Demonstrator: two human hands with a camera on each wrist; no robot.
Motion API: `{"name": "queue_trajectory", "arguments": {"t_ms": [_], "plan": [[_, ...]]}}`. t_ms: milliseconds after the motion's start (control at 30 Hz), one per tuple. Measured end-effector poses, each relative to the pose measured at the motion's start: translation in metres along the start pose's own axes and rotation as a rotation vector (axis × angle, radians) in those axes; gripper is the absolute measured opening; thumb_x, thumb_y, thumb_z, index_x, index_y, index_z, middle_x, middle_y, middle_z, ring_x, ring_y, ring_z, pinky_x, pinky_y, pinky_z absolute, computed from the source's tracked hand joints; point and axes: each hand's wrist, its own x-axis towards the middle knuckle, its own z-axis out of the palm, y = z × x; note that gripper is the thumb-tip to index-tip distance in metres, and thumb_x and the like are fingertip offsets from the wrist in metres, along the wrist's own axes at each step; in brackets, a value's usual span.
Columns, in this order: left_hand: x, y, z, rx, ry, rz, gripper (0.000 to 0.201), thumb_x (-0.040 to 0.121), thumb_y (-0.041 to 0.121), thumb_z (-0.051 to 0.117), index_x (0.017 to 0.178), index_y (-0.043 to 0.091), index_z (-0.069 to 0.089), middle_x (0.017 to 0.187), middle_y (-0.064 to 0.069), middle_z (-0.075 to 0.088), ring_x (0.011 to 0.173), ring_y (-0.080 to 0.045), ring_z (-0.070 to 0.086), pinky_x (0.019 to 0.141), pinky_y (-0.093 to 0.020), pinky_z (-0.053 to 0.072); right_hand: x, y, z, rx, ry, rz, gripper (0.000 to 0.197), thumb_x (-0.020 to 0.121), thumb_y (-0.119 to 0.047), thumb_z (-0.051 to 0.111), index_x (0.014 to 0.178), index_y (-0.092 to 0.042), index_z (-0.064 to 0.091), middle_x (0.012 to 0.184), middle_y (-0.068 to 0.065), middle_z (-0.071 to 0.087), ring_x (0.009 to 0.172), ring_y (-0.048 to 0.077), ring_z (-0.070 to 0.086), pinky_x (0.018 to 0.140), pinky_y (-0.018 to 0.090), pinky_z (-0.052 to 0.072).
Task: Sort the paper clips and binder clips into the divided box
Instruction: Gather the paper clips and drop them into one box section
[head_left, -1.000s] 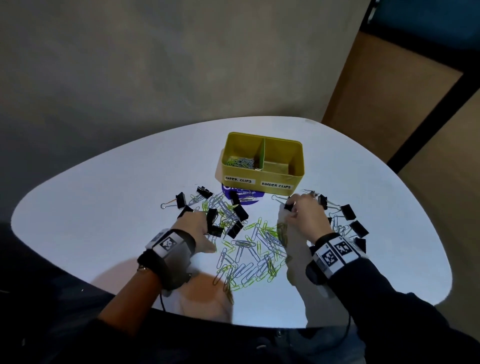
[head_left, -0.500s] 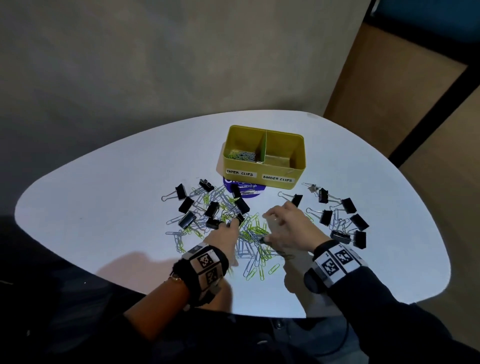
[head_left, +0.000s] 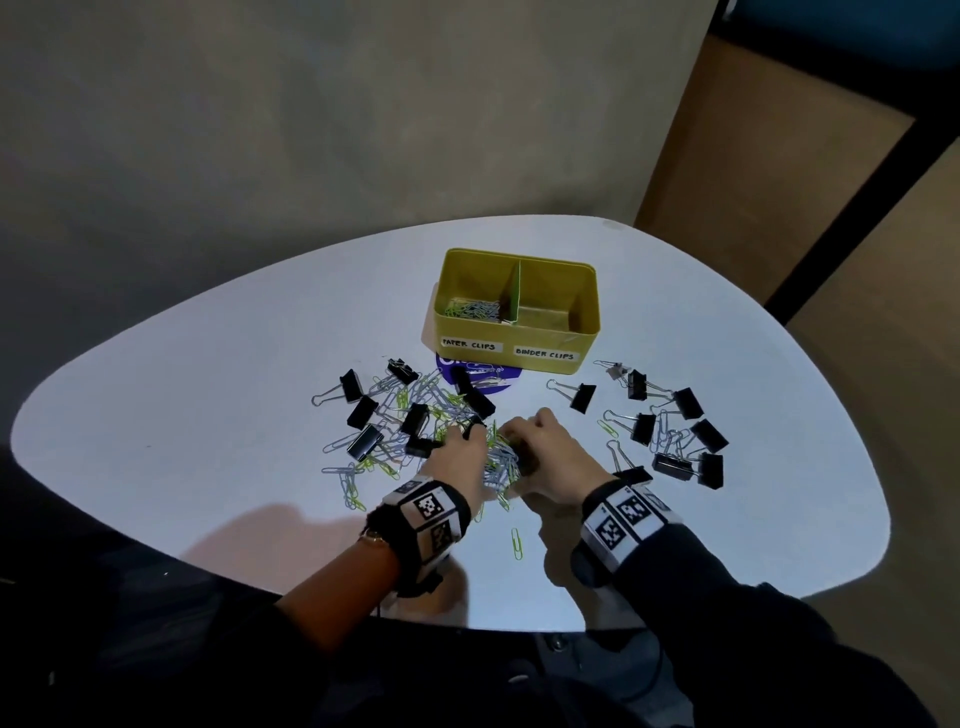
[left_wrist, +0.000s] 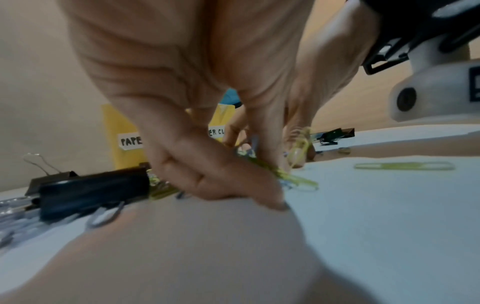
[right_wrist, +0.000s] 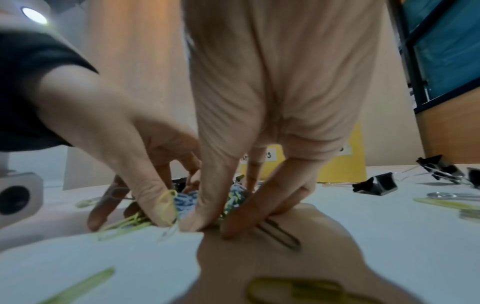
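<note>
The yellow divided box (head_left: 519, 358) stands at the table's far middle, labelled PAPER CLIPS left and BINDER CLIPS right. Several paper clips (head_left: 472, 309) lie in its left compartment; the right one looks bare. My left hand (head_left: 470, 436) and right hand (head_left: 519, 439) meet at the table's middle, fingers curled round a heap of green and silver paper clips (head_left: 501, 460). In the left wrist view my left hand (left_wrist: 233, 181) pinches green clips (left_wrist: 293, 179). The right wrist view shows my right hand (right_wrist: 215, 216) with fingertips down on the table round the heap (right_wrist: 187, 199).
Black binder clips lie in two groups, one to the left (head_left: 363, 410) and one to the right (head_left: 685, 405) of my hands. More paper clips (head_left: 353, 483) are strewn at the left. A purple disc (head_left: 480, 374) lies before the box. One green clip (head_left: 517, 543) lies nearer me.
Both hands came in from the sides to the middle and drew the scattered paper clips into one heap between them. The left hand went from the binder clips to the heap.
</note>
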Motion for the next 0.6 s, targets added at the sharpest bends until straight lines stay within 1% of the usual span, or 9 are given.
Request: {"name": "queue_trajectory", "arguments": {"t_ms": [133, 200, 267, 367, 433, 467, 500, 533, 600], "plan": [[0.013, -0.012, -0.005, -0.055, 0.078, 0.028, 0.039, 0.082, 0.017, 0.072, 0.116, 0.012, 0.054, 0.118, -0.013, 0.057, 0.106, -0.034, 0.06, 0.087, -0.04, 0.051, 0.008, 0.0, 0.0, -0.109, 0.085, -0.069, 0.046, 0.078, -0.022, 0.076, 0.12, -0.018, 0.056, 0.111, 0.009, 0.049, 0.101, 0.031, 0.053, 0.082, 0.036, 0.042], [0.016, -0.02, -0.009, -0.137, 0.094, 0.031, 0.028, 0.077, 0.014, 0.076, 0.101, 0.017, 0.062, 0.109, -0.009, 0.065, 0.1, -0.029, 0.063, 0.082, -0.034, 0.051, 0.009, -0.001, 0.0, -0.134, 0.14, -0.098, 0.036, 0.082, -0.018, 0.071, 0.117, -0.017, 0.06, 0.109, 0.009, 0.053, 0.099, 0.031, 0.056, 0.078, 0.034, 0.04], [0.02, -0.025, -0.013, -0.201, 0.11, 0.017, 0.024, 0.072, 0.011, 0.078, 0.083, 0.023, 0.062, 0.099, -0.005, 0.068, 0.091, -0.027, 0.065, 0.076, -0.033, 0.053, 0.013, 0.0, -0.003, -0.138, 0.198, -0.123, 0.028, 0.085, -0.013, 0.066, 0.112, -0.016, 0.063, 0.104, 0.01, 0.058, 0.097, 0.031, 0.057, 0.073, 0.032, 0.038], [0.022, -0.031, -0.019, -0.305, 0.114, 0.011, 0.026, 0.07, 0.006, 0.078, 0.073, 0.024, 0.059, 0.078, 0.001, 0.062, 0.071, -0.025, 0.064, 0.068, -0.031, 0.055, 0.018, 0.0, -0.014, -0.087, 0.217, -0.116, 0.02, 0.086, -0.007, 0.062, 0.104, -0.014, 0.064, 0.099, 0.012, 0.061, 0.094, 0.032, 0.057, 0.071, 0.033, 0.04], [0.023, -0.037, -0.019, -0.433, 0.117, -0.008, 0.024, 0.07, 0.001, 0.078, 0.073, 0.018, 0.061, 0.063, 0.004, 0.05, 0.05, -0.021, 0.056, 0.063, -0.037, 0.06, 0.019, -0.004, -0.026, -0.007, 0.238, -0.089, 0.016, 0.086, -0.006, 0.06, 0.1, -0.013, 0.063, 0.095, 0.01, 0.063, 0.09, 0.029, 0.058, 0.075, 0.036, 0.047], [0.023, -0.041, -0.019, -0.49, 0.124, -0.027, 0.023, 0.069, 0.0, 0.078, 0.073, 0.016, 0.062, 0.059, 0.001, 0.045, 0.043, -0.018, 0.05, 0.06, -0.041, 0.061, 0.018, -0.008, -0.035, 0.067, 0.27, -0.08, 0.015, 0.087, -0.005, 0.059, 0.099, -0.012, 0.064, 0.093, 0.006, 0.063, 0.085, 0.024, 0.06, 0.074, 0.034, 0.05], [0.023, -0.043, -0.02, -0.539, 0.144, -0.04, 0.021, 0.069, 0.0, 0.079, 0.074, 0.014, 0.064, 0.061, -0.008, 0.046, 0.038, -0.015, 0.047, 0.059, -0.044, 0.061, 0.016, -0.014, -0.044, 0.171, 0.305, -0.078, 0.013, 0.088, -0.006, 0.059, 0.099, -0.011, 0.064, 0.091, 0.001, 0.063, 0.079, 0.019, 0.061, 0.071, 0.027, 0.051], [0.023, -0.046, -0.022, -0.587, 0.165, -0.037, 0.02, 0.069, 0.0, 0.08, 0.075, 0.012, 0.066, 0.072, -0.016, 0.051, 0.037, -0.013, 0.045, 0.059, -0.046, 0.061, 0.015, -0.022, -0.056, 0.291, 0.325, -0.082, 0.012, 0.09, -0.006, 0.059, 0.101, -0.009, 0.065, 0.091, -0.001, 0.062, 0.075, 0.016, 0.063, 0.068, 0.02, 0.053], [0.023, -0.047, -0.034, -0.664, 0.205, -0.01, 0.021, 0.067, 0.002, 0.083, 0.076, 0.012, 0.067, 0.081, -0.021, 0.057, 0.045, -0.015, 0.05, 0.06, -0.045, 0.061, 0.017, -0.039, -0.078, 0.484, 0.351, -0.119, 0.016, 0.091, -0.01, 0.06, 0.106, -0.008, 0.064, 0.098, 0.001, 0.063, 0.08, 0.016, 0.066, 0.068, 0.021, 0.058]]}}
